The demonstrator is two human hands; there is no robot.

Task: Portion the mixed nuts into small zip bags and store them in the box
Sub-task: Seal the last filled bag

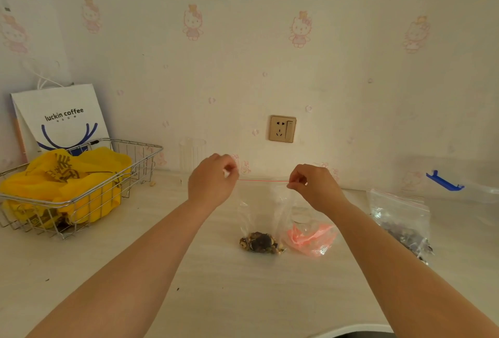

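A small clear zip bag (260,210) with a red seal line hangs upright over the table, a clump of mixed nuts (260,241) at its bottom resting on the tabletop. My left hand (212,179) pinches the bag's top left corner and my right hand (313,183) pinches the top right corner, stretching the seal taut between them. A larger zip bag of mixed nuts (402,221) lies at the right. A clear plastic box (469,191) with a blue latch stands at the far right.
A wire basket (140,164) holding a yellow plastic bag (70,175) stands at the left, with a white paper bag (62,116) behind it. A pack of pink-tinted zip bags (310,237) lies behind the held bag. A clear cup (192,154) stands by the wall.
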